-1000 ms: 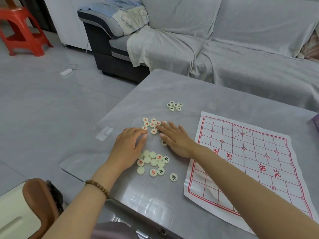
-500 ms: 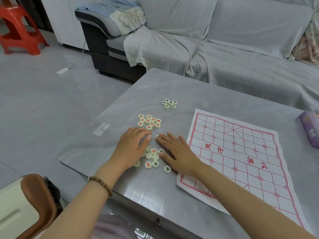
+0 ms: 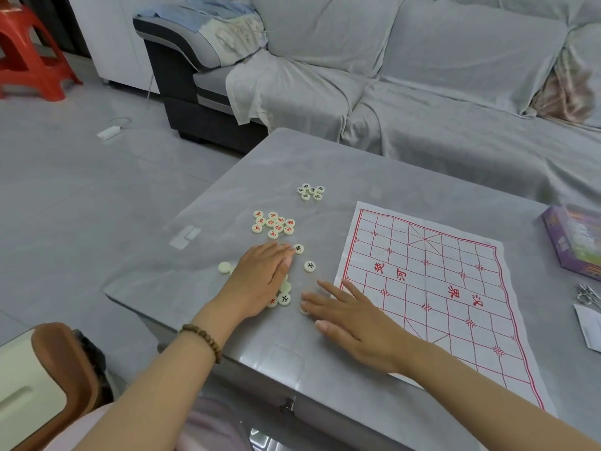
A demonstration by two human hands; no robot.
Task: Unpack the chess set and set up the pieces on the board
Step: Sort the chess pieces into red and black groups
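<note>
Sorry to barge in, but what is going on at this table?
A person is sorting chess pieces on the table. The left hand lies flat over a loose pile; the right hand rests beside it, near the paper board, which holds no pieces yet. A red-marked group and a black-marked group sit farther off.

Pieces (image 3: 273, 224) on table (image 3: 374, 177), left of board (image 3: 432, 288); box (image 3: 572, 242) right.

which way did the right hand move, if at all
Yes. The right hand drew back toward the person, away from the red-lettered pile it touched before.
</note>
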